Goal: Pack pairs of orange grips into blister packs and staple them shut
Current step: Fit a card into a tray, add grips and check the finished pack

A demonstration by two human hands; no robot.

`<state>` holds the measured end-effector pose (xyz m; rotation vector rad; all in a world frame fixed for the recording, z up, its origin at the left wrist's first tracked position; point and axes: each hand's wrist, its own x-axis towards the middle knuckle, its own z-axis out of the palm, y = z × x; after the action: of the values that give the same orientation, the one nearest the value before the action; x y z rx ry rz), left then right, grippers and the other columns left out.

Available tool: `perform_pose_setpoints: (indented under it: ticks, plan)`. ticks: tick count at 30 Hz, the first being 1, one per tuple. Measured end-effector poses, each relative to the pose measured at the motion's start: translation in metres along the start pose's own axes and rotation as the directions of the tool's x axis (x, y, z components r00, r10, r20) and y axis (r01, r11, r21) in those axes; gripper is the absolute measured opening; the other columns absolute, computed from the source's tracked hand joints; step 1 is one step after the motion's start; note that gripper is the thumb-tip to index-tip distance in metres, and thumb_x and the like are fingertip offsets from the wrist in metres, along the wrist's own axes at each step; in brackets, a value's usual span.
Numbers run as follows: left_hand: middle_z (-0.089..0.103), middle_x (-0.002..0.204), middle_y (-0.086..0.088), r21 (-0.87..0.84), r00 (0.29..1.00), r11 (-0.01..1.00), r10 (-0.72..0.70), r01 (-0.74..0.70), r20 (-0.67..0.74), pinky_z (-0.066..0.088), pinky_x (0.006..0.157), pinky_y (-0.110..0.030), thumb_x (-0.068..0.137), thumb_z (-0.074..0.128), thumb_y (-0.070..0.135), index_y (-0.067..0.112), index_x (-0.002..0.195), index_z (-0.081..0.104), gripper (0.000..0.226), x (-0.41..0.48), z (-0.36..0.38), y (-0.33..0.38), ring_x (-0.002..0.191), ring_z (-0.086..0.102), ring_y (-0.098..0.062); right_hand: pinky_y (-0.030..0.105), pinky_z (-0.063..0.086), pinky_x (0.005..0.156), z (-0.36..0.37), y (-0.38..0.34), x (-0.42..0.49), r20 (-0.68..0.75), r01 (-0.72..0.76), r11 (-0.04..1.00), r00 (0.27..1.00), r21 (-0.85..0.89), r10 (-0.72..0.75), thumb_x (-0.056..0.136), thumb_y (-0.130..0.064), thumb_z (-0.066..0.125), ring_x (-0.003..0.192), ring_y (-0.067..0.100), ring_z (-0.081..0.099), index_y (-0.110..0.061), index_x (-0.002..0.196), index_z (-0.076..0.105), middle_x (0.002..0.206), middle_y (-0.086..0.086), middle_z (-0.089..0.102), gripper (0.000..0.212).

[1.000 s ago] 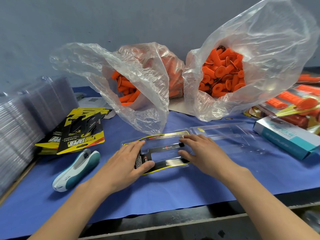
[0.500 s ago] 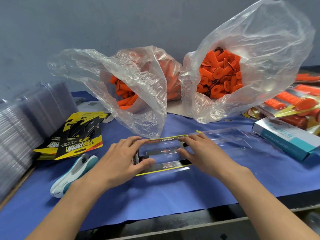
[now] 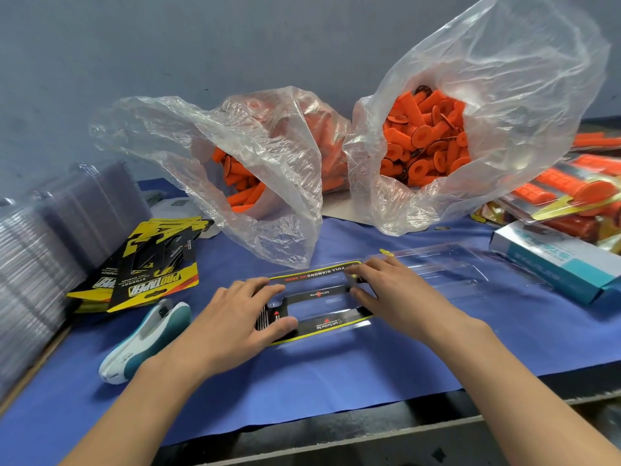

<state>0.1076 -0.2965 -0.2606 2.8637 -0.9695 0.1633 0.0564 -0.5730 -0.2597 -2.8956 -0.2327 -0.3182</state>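
Blue-covered desk (image 3: 336,364) fills the view, two clear plastic bags of orange grips (image 3: 426,142) standing along its far edge. Near the middle an open blister pack (image 3: 437,274) lies flat, its black-and-yellow insert card (image 3: 319,311) seated in the near half. Left hand (image 3: 232,321) is spread, palm down, thumb pressing the card's near-left corner; right hand (image 3: 400,297) is spread too, fingertips pressing its right end. A stapler (image 3: 148,341) waits by the left edge.
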Motion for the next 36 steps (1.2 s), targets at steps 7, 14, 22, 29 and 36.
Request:
perform_pose_setpoints:
  ticks: [7, 14, 22, 29, 36]
  plan:
    - [0.033, 0.152, 0.017, 0.009, 1.000, 1.000, 0.005, -0.005, 0.008, 0.024, 0.108, -0.028, 0.080, 0.011, 0.086, 0.040, 0.147, 0.034, 0.085, -0.003, -0.002, 0.003, 0.138, 0.026, -0.006, 0.024, 0.025, 0.100, -0.003, -0.004, -0.004, -0.003, -0.001, 1.000, 1.000, -0.029, 0.001, 0.104, -0.033, 0.040, 0.122, 0.024, 0.041, -0.022, 0.133, 0.052, 0.124, -0.001, 0.058, 0.033]
    - [0.031, 0.151, 0.017, -0.113, 0.999, 0.993, 0.018, -0.022, -0.040, 0.028, 0.107, -0.028, 0.090, 0.019, 0.073, 0.040, 0.146, 0.035, 0.067, -0.006, -0.006, 0.000, 0.136, 0.026, -0.004, 0.027, 0.026, 0.110, -0.006, -0.007, -0.005, 0.009, -0.035, 0.998, 0.999, 0.043, 0.035, 0.104, -0.031, 0.040, 0.128, 0.023, 0.039, -0.024, 0.135, 0.050, 0.126, -0.004, 0.056, 0.033]
    - [0.056, 0.129, -0.002, -0.311, 0.893, 0.950, -0.110, -0.035, -0.436, 0.034, 0.106, -0.031, 0.102, 0.045, 0.036, 0.014, 0.126, 0.060, 0.036, 0.038, -0.048, -0.008, 0.122, 0.049, -0.017, 0.034, 0.036, 0.102, -0.024, -0.010, 0.013, -0.093, -0.092, 0.973, 0.989, 0.210, 0.113, 0.103, -0.033, 0.043, 0.126, 0.021, 0.043, -0.027, 0.141, 0.049, 0.131, -0.005, 0.058, 0.039]
    - [0.058, 0.124, -0.023, 0.001, 0.930, 0.945, -0.323, 0.328, -0.173, 0.045, 0.092, -0.044, 0.093, 0.046, 0.000, -0.003, 0.119, 0.063, 0.031, 0.171, -0.070, -0.052, 0.109, 0.057, -0.040, 0.033, 0.039, 0.100, -0.030, -0.004, 0.044, -0.151, -0.089, 0.912, 0.975, 0.400, 0.162, 0.102, -0.031, 0.046, 0.122, 0.017, 0.049, -0.026, 0.135, 0.055, 0.128, -0.005, 0.061, 0.035]
    - [0.057, 0.133, -0.021, 0.226, 0.904, 0.890, -0.421, 0.395, 0.075, 0.042, 0.096, -0.040, 0.100, 0.052, 0.016, -0.002, 0.127, 0.056, 0.033, 0.245, -0.031, -0.099, 0.120, 0.055, -0.037, 0.032, 0.040, 0.098, -0.030, 0.005, 0.071, -0.219, -0.074, 0.830, 0.948, 0.553, 0.231, 0.101, -0.024, 0.049, 0.119, 0.019, 0.056, -0.017, 0.129, 0.061, 0.126, 0.004, 0.066, 0.031]
